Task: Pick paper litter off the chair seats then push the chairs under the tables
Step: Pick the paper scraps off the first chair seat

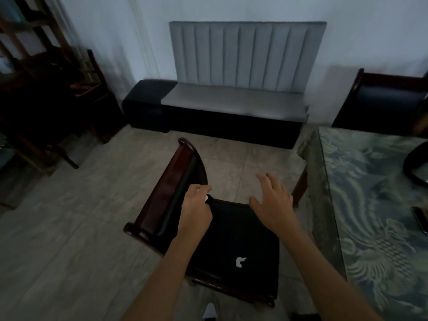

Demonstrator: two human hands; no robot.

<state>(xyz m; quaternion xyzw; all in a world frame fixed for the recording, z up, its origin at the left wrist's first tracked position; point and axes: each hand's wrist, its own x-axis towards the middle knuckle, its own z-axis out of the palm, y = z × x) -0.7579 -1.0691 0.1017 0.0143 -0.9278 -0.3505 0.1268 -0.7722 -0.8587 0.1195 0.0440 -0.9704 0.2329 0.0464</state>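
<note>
A dark wooden chair (166,193) with a black seat stands in front of me, its backrest to the left. A small white paper scrap (240,262) lies on the near part of the seat. My left hand (196,207) is curled over the far left corner of the seat, and a bit of white paper shows between its fingertips. My right hand (272,200) hovers over the far right edge of the seat with its fingers spread and holds nothing.
A table with a green patterned cloth (375,216) stands to the right, with a dark object and a phone on it. A grey padded bench (234,100) lines the far wall. Another chair (382,100) is at the far right, and dark wooden furniture (46,100) on the left.
</note>
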